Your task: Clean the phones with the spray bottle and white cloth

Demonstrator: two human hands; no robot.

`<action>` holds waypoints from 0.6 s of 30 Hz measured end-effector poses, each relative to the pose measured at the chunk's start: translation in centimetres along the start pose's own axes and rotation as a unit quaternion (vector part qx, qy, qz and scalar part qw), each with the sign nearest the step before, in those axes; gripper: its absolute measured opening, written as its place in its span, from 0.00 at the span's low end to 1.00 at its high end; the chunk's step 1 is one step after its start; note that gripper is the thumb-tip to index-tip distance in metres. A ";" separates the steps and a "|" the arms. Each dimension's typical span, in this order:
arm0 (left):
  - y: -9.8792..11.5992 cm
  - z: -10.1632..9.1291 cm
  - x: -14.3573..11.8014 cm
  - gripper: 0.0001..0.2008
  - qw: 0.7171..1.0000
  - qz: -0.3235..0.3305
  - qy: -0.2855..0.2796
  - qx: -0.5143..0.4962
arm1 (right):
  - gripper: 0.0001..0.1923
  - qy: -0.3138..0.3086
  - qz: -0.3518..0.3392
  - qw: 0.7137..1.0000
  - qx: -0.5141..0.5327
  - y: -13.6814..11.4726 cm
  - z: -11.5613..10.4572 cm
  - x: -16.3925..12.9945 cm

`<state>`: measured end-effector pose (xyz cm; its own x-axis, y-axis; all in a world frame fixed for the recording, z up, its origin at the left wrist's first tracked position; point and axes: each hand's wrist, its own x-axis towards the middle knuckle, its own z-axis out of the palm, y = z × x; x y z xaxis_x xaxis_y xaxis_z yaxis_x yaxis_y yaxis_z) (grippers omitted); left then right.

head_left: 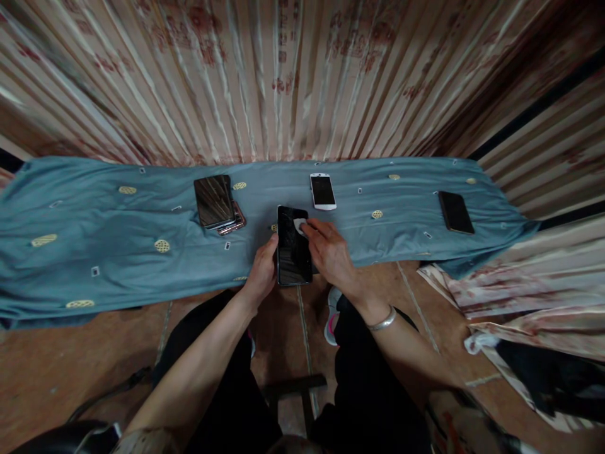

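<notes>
A black smartphone (292,251) is held screen-up over the near edge of a blue cloth (94,252). My left hand (263,271) grips the phone's left side. Fingers of my right hand (331,252) press a small white wipe (299,225) onto the top of the screen. A silver bangle (382,321) circles my right wrist.
On the blue cloth lie a stack of dark phones (215,200) at the left, a white phone (322,191) behind my hands, and a black phone (455,212) at the right. Striped curtains (283,75) hang behind. Crumpled fabric (520,302) lies on the floor at right.
</notes>
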<state>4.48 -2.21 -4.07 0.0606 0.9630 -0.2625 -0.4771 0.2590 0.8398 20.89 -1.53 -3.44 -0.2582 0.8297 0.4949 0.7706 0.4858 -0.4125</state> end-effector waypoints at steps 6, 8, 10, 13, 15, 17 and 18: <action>0.4 0.0 0.9 0.19 0.999 0.016 0.014 -0.037 | 0.23 -0.017 -0.021 1.000 0.005 -1.0 -0.3 -0.3; 0.6 0.0 1.2 0.19 0.999 0.025 0.018 -0.039 | 0.23 -0.018 -0.031 0.999 0.002 -1.3 -0.4 -0.4; 0.7 0.0 1.6 0.18 0.998 0.033 0.022 -0.046 | 0.22 -0.020 -0.041 0.999 0.001 -1.6 -0.6 -0.5; 0.8 -0.1 2.2 0.16 0.997 0.040 0.038 -0.060 | 0.22 -0.028 -0.047 0.999 0.007 -1.9 -0.9 -0.8; 0.9 -0.2 2.8 0.14 0.996 0.042 0.047 -0.071 | 0.22 -0.032 -0.045 0.998 0.012 -2.0 -1.0 -0.9; 0.9 -0.3 3.3 0.14 0.995 0.042 0.043 -0.083 | 0.22 -0.036 -0.044 0.998 0.016 -2.0 -1.1 -1.1; 0.9 -0.4 3.6 0.15 0.995 0.042 0.037 -0.087 | 0.22 -0.038 -0.044 0.998 0.017 -2.0 -1.2 -1.2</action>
<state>3.97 1.44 -4.46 -0.0477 0.9706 -0.2358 -0.6227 0.1557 0.7668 20.33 -3.88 -2.31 -0.3695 0.8008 0.4714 0.7222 0.5667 -0.3965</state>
